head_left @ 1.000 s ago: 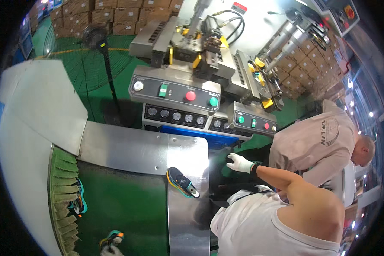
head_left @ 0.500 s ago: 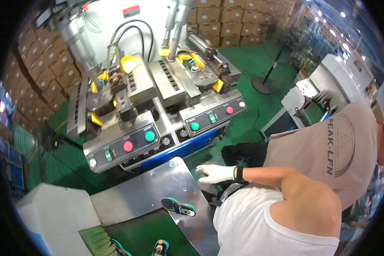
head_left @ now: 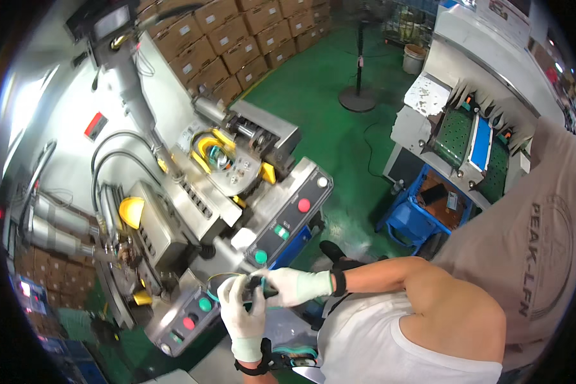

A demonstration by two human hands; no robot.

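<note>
In front of my body, both gloved hands hold a dark shoe (head_left: pixel 270 292) with a teal edge, mostly covered by the fingers. My left hand (head_left: pixel 242 310), in a white glove, has its fingers curled round the shoe from the left. From the other side my right hand (head_left: pixel 294 286), also gloved in white, grips it. Below them, another dark shoe (head_left: pixel 297 352) with teal trim lies by the metal table (head_left: pixel 291 328), partly hidden by my left wrist. Beyond the hands stands a press machine (head_left: pixel 173 205); a teal-and-dark shoe (head_left: pixel 220 157) sits between yellow pads in its right station.
Control panels (head_left: pixel 288 217) with red and green buttons front the machine. A person in a beige shirt (head_left: pixel 525 224) is close on my right. Behind that side stand a blue stool (head_left: pixel 403 221) and a conveyor machine (head_left: pixel 457 137). A pedestal fan base (head_left: pixel 358 99) and stacked cartons (head_left: pixel 227 45) are farther back.
My view has turned and come nearer the machine. My left hand has come into view, and my right hand, free before, now grips a shoe together with it.
</note>
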